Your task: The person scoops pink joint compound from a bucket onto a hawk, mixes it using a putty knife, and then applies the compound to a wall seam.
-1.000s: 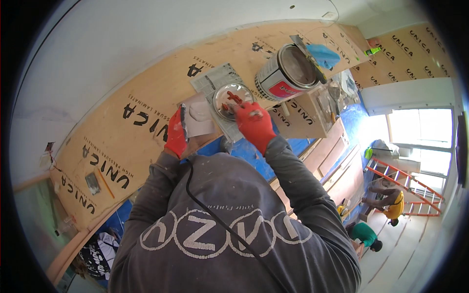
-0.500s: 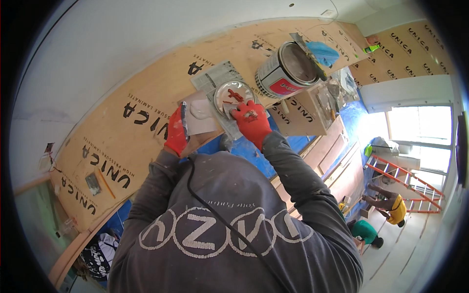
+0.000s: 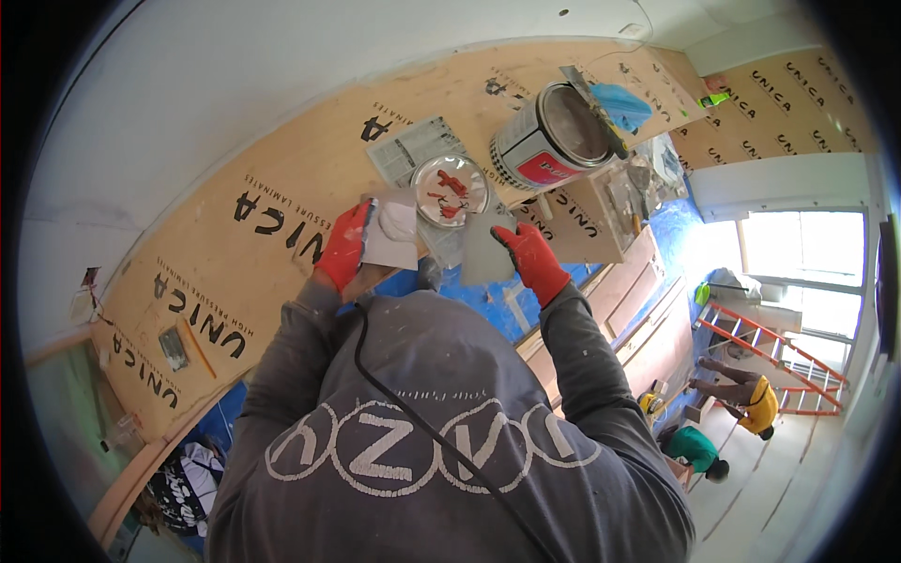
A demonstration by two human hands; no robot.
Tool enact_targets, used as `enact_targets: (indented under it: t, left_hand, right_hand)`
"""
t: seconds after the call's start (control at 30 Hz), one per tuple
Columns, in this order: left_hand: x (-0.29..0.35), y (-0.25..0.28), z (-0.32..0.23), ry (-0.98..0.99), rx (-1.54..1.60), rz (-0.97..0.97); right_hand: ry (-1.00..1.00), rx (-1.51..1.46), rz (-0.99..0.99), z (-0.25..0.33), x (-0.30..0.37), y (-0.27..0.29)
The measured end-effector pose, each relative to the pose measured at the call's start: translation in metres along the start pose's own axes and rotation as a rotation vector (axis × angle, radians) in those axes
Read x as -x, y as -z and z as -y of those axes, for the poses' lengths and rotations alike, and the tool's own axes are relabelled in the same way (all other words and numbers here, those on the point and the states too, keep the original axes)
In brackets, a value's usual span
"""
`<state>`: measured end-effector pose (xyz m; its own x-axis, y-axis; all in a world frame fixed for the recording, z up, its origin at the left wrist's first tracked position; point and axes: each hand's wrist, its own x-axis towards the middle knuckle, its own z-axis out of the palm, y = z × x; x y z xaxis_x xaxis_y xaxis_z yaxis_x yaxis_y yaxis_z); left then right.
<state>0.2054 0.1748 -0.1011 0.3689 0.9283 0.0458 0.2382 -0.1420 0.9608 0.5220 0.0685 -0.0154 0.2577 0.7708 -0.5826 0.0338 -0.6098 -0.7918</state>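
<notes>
My left hand (image 3: 344, 246), in a red glove, grips the edge of a flat pale board (image 3: 390, 251). A smooth mound of light grey filler (image 3: 394, 223) lies on it. A thin grey spreader (image 3: 486, 251) is pinched in my gloved right hand (image 3: 533, 259), its flat face showing, held apart from the board and near the table's front edge. Between and beyond my hands, a round lid (image 3: 450, 169) bears several streaks of red-brown paste (image 3: 453, 184). Newspaper (image 3: 410, 148) lies under the lid.
A large open can (image 3: 521, 150) stands right of the lid, a long blade (image 3: 595, 111) across its rim. Blue cloth or plastic (image 3: 623, 107) lies behind it. Brown sheeting (image 3: 216, 253) covers the table. Two people (image 3: 758, 403) (image 3: 693, 448) work at right near an orange ladder (image 3: 779, 352).
My right hand has drawn back from the lid toward the right and nearer me, bringing the spreader into plain sight. Some red-brown paste on the lid is spread differently. My left hand barely shifts.
</notes>
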Motion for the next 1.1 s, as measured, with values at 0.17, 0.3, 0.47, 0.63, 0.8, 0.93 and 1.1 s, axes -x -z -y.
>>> enact_targets:
  t: [0.17, 0.3, 0.47, 0.63, 0.8, 0.93, 1.1]
  left_hand:
    - [-0.02, -0.02, 0.001, 0.328, 0.283, 0.169]
    - [-0.028, -0.035, -0.032, 0.319, 0.0, 0.127]
    - [-0.031, -0.055, -0.016, 0.237, -0.224, 0.044]
    - [-0.031, -0.05, -0.051, 0.374, -0.14, 0.147]
    - [-0.006, -0.061, 0.02, -0.17, -0.324, 0.038]
    - [-0.01, -0.064, 0.01, -0.14, -0.265, 0.023]
    - [-0.028, -0.069, -0.007, -0.336, -0.34, -0.205]
  right_hand:
    - [0.533, 0.509, 0.09, -0.005, -0.018, 0.027]
    - [0.254, 0.453, 0.169, 0.024, -0.049, 0.035]
    - [0.151, 0.355, 0.266, 0.03, -0.053, 0.014]
    - [0.177, 0.067, 0.335, 0.013, -0.048, 0.002]
    - [0.622, 0.721, 0.025, 0.041, -0.01, -0.025]
    - [0.897, 1.058, -0.159, 0.066, 0.026, -0.051]
    - [0.793, 1.188, -0.235, 0.07, 0.034, -0.067]
